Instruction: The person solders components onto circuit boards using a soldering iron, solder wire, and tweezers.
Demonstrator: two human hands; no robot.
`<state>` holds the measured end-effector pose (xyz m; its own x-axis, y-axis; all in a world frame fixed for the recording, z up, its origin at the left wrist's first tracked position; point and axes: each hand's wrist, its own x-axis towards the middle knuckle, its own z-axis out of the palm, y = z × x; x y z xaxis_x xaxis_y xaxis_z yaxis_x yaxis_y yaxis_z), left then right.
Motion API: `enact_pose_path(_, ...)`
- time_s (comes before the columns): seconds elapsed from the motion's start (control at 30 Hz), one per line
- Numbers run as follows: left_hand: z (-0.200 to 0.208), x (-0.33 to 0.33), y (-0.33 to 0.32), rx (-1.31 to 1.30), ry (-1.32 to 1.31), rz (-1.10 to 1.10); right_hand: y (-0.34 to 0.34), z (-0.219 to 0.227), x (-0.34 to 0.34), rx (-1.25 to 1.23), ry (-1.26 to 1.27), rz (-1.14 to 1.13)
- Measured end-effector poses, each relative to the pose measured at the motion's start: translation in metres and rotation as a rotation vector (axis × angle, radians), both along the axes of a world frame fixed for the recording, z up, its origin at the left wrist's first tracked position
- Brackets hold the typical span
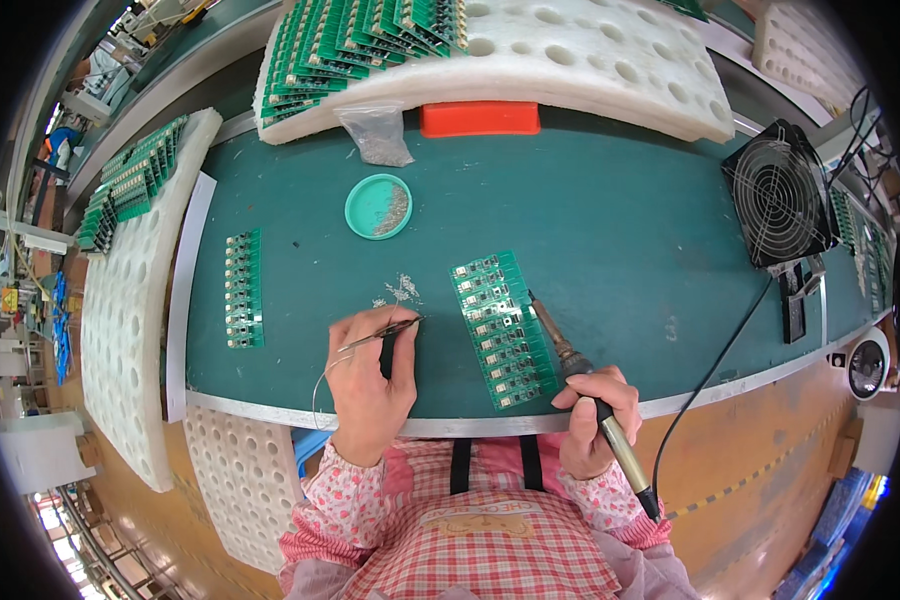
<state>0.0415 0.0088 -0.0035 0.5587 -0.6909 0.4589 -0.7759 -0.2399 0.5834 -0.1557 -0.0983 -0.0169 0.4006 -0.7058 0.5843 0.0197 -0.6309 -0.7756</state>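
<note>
Tweezers (pixel 370 338) are pinched in the left hand (pixel 372 390), thumb and fingers closed on them; whether the tip carries anything is too small to tell. The right hand (pixel 598 415) grips a soldering iron (pixel 624 448), its tip at the right edge of a green board (pixel 500 330) lying between the hands. Small loose parts (pixel 403 290) lie just beyond the left hand, more in a dish (pixel 350 215) farther ahead. The work seems partway: parts remain unused, and whether the second board (pixel 243 290), left of the left hand, or the stacked boards (pixel 360 45) well beyond are finished cannot be told.
</note>
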Motion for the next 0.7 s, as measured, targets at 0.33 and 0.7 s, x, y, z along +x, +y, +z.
enact_pose_path(0.33, 0.001, -0.03, -0.014, -0.021, 0.196, -0.199, -0.002, 0.0, 0.0, -0.035, -0.002, 0.012)
enact_pose_path(0.7, 0.0, -0.031, -0.016, -0.012, 0.142, -0.193, -0.003, 0.0, -0.001, -0.027, -0.009, 0.026)
